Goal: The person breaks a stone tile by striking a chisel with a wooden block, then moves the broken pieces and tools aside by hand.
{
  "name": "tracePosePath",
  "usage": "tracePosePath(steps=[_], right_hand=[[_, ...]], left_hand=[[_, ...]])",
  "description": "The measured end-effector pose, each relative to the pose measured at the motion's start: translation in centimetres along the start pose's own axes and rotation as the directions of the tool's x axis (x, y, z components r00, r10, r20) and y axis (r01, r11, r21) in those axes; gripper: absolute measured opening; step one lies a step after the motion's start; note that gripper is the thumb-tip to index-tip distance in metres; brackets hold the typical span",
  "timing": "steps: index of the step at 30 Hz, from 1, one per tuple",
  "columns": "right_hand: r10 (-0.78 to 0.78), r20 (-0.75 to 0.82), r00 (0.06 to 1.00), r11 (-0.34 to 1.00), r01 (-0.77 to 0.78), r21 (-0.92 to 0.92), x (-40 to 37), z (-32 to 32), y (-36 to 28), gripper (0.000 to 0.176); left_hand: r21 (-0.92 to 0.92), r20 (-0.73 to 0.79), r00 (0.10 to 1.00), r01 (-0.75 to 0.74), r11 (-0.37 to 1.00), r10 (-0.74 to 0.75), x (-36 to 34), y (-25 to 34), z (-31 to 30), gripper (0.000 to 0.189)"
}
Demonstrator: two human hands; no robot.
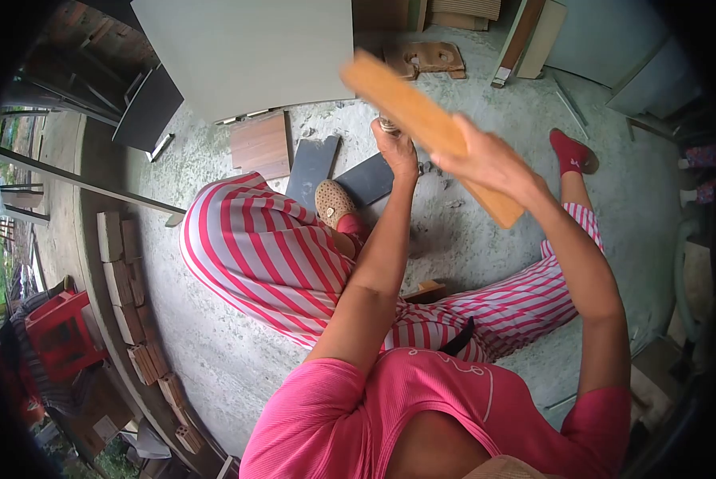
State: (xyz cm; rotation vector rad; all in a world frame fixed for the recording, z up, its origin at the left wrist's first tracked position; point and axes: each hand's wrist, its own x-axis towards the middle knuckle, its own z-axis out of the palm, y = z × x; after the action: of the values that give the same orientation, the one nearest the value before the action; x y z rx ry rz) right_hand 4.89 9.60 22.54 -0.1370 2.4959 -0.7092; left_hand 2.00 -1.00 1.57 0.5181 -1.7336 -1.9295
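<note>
My right hand (pixel 485 158) is closed around a flat, orange-brown wooden board (pixel 406 104), held slantwise in the air and slightly blurred. Beside and partly behind the board is my left hand (pixel 396 150), its fingers closed. A small ringed, silvery piece (pixel 387 124) shows at the top of that fist; I cannot tell what it belongs to. Below the left hand, a dark grey panel (pixel 363 180) lies on the floor by my beige perforated clog (pixel 335 201). Another dark grey panel (pixel 313 166) lies to its left.
A large pale panel (pixel 250 56) stands ahead, with a brown wood-grain piece (pixel 260 146) at its foot. Torn cardboard (pixel 434 57) lies farther back. My outstretched leg (pixel 513 307) is at right. Stacked bricks (pixel 122 291) and a red plastic chair (pixel 64 335) are at left.
</note>
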Motion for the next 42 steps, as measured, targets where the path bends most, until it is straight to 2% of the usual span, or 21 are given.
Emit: tracePosePath(steps=[4,7,9,13,15,16,18,19,21,23,24,26,27,29,31,32,33,36,37,40,42], right_hand=[[-0.023,-0.012,1.000,0.998,0.024,0.066,0.1,-0.1,1.1,0.079],[-0.099,-0.097,0.990,0.982,0.113,0.151,-1.8,-3.1,-2.0,0.078],[-0.254,-0.292,0.922,0.916,0.327,0.235,-2.9,-4.3,-3.8,0.077],[-0.312,-0.474,0.824,0.856,0.460,0.236,-2.9,-3.1,-4.1,0.075],[-0.177,-0.209,0.962,0.962,0.214,0.169,-1.5,-0.8,-2.0,0.076],[-0.177,-0.209,0.962,0.962,0.214,0.169,-1.0,-0.1,-1.1,0.076],[0.015,0.104,0.994,0.999,-0.010,-0.052,-0.2,0.2,-0.3,0.076],[0.007,0.096,0.995,0.998,-0.001,-0.063,0.6,-0.5,0.0,0.076],[-0.135,-0.022,0.991,0.973,0.136,0.185,-0.3,-1.3,-0.6,0.078],[-0.239,-0.269,0.933,0.960,0.268,0.076,-2.0,-3.3,-3.1,0.075],[-0.240,-0.268,0.933,0.960,0.269,0.075,-2.9,-4.6,-4.2,0.075],[-0.388,-0.449,0.805,0.848,0.503,0.169,-3.9,-6.5,-5.9,0.078],[-0.391,-0.449,0.803,0.846,0.506,0.168,-3.8,-6.3,-6.2,0.078],[-0.421,-0.599,0.682,0.783,0.606,0.140,-3.4,-5.4,-6.0,0.075],[-0.330,-0.409,0.851,0.868,0.444,0.223,-1.6,-2.2,-3.5,0.072],[-0.202,-0.148,0.968,0.971,0.218,0.098,-0.5,-1.3,-2.0,0.069],[-0.028,0.050,0.998,0.999,0.029,-0.019,1.2,0.2,0.7,0.070],[-0.043,-0.046,0.998,0.993,0.048,0.111,1.1,0.2,1.1,0.072],[-0.031,-0.024,0.999,0.992,0.033,0.125,0.7,0.5,1.1,0.072],[-0.131,-0.110,0.985,0.950,0.157,0.269,-1.0,-2.4,-1.6,0.073],[-0.297,-0.419,0.858,0.862,0.430,0.269,-2.0,-3.5,-3.2,0.076]], left_hand=[[-0.024,0.005,0.997,-0.079,0.997,0.079,0.2,-2.2,0.4,0.028],[-0.066,-0.002,1.000,-0.023,0.998,0.023,0.5,-2.9,0.5,0.028],[-0.020,-0.011,0.999,-0.033,0.999,0.032,0.4,-2.7,0.6,0.028],[0.065,-0.030,0.996,-0.077,0.995,0.079,0.6,-2.4,0.3,0.028],[0.062,-0.034,0.996,-0.079,0.995,0.081,0.4,-2.6,0.1,0.029],[0.036,0.010,0.994,-0.105,0.994,0.105,0.3,-2.9,-0.1,0.030],[0.001,0.068,0.988,-0.137,0.991,0.137,0.4,-2.1,0.2,0.031],[-0.026,0.036,0.985,-0.166,0.986,0.167,0.8,-1.7,0.8,0.031],[-0.019,0.024,0.987,-0.160,0.987,0.161,-0.1,-3.0,-0.2,0.031],[0.019,-0.019,0.994,-0.109,0.994,0.110,1.0,-4.9,0.3,0.030],[0.019,-0.021,0.994,-0.109,0.994,0.110,0.8,-4.4,0.3,0.030],[0.154,-0.036,0.998,-0.040,0.987,0.046,0.7,-2.6,0.0,0.028],[0.184,-0.031,0.999,-0.022,0.983,0.028,0.7,-2.1,0.0,0.028],[0.103,-0.028,0.998,-0.046,0.994,0.049,0.9,-3.4,0.2,0.029],[0.023,-0.028,0.997,-0.068,0.997,0.069,0.7,-3.5,0.1,0.029],[0.045,-0.004,0.997,-0.077,0.996,0.077,0.3,-2.5,-0.1,0.030],[0.063,0.022,0.996,-0.091,0.994,0.090,0.0,-1.8,-0.1,0.032],[0.131,0.064,0.997,-0.044,0.990,0.036,0.6,-4.0,0.0,0.038],[0.020,0.071,0.997,-0.040,0.999,0.038,0.8,-5.1,-0.2,0.038],[0.020,0.005,0.999,-0.047,0.999,0.047,0.6,-3.1,0.3,0.029],[-0.078,0.022,0.995,-0.095,0.992,0.097,0.9,-3.5,0.7,0.027]])
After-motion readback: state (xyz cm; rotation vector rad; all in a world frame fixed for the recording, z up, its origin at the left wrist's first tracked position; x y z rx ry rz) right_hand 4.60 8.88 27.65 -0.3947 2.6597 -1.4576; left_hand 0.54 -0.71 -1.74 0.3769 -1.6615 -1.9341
